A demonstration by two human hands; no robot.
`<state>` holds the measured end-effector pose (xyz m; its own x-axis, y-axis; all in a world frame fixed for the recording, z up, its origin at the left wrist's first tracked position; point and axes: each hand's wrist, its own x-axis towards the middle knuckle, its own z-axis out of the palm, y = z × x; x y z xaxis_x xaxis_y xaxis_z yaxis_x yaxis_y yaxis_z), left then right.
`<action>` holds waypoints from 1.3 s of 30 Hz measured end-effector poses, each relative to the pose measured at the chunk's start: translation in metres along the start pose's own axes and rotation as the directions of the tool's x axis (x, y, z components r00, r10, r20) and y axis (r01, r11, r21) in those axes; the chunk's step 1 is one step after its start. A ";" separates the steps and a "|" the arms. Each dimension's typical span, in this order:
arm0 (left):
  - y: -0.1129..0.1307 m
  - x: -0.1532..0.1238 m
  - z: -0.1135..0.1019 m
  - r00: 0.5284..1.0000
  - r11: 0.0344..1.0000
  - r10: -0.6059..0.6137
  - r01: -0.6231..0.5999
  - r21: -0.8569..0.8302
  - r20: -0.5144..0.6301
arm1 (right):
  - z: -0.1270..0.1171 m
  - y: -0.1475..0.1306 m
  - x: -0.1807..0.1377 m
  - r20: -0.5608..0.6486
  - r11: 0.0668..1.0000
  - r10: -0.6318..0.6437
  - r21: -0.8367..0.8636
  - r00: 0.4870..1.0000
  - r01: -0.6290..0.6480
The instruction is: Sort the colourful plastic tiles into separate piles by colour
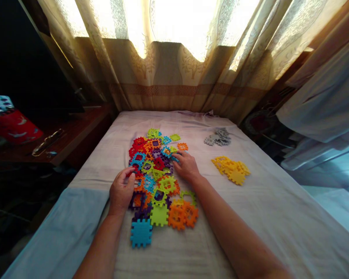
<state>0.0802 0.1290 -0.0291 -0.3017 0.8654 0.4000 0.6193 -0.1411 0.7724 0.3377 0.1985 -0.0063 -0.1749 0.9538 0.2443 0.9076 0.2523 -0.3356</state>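
A pile of interlocking plastic puzzle tiles in red, blue, green, orange and purple lies on a cloth-covered bed, many with cut-out middles. My left hand (pixel 122 190) rests at the pile's left edge, thumb and fingers bent and slightly apart beside a red tile (pixel 137 170). At the upper right of the pile, the fingers of my right hand (pixel 186 167) are closed at a blue tile (pixel 176 157), partly hidden by them. Nearest me lie a solid blue tile (pixel 141 233), a solid green tile (pixel 159 215) and orange tiles (pixel 177 217).
To the right, yellow tiles (pixel 232 169) form a separate heap, with grey tiles (pixel 218 137) beyond it. A light sheet (pixel 250 224) covers the bed. Curtains (pixel 174 77) hang behind. On the left is a wooden cabinet (pixel 84 133) holding a red container (pixel 16 126).
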 end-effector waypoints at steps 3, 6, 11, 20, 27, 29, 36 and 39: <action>-0.001 0.000 0.001 1.000 1.000 -0.009 0.009 -0.005 -0.005 | -0.003 0.008 -0.018 -0.039 0.999 -0.030 0.020 0.999 0.031; 0.000 0.000 0.001 1.000 1.000 -0.010 0.010 -0.014 0.001 | -0.003 0.013 -0.037 -0.058 0.989 -0.127 0.068 0.990 0.130; 0.002 0.000 0.000 1.000 1.000 -0.001 0.001 -0.025 0.002 | -0.010 0.017 -0.050 -0.072 0.905 -0.355 0.224 0.932 0.362; 0.003 -0.001 -0.001 1.000 1.000 0.005 -0.005 -0.022 0.011 | -0.013 0.010 0.013 -0.020 0.996 -0.080 -0.027 0.997 0.079; 0.005 -0.001 -0.001 1.000 0.999 0.010 -0.010 -0.031 0.005 | -0.008 0.005 0.014 0.103 0.984 -0.171 -0.041 0.980 0.176; 0.005 -0.001 0.000 1.000 0.999 0.008 -0.007 -0.032 0.006 | -0.004 0.011 0.003 0.066 0.974 -0.226 0.019 0.972 0.225; 0.006 -0.001 0.000 1.000 0.999 -0.002 0.002 -0.042 0.003 | -0.004 0.021 -0.005 -0.006 0.968 -0.242 0.061 0.970 0.241; 0.006 0.000 0.000 1.000 0.999 -0.004 0.004 -0.043 -0.004 | -0.012 0.012 0.004 0.078 0.987 -0.151 -0.051 0.985 0.155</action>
<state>0.0838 0.1283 -0.0249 -0.3074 0.8641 0.3986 0.5865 -0.1578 0.7944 0.3522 0.2037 0.0013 -0.3390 0.9147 0.2201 0.8877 0.3884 -0.2471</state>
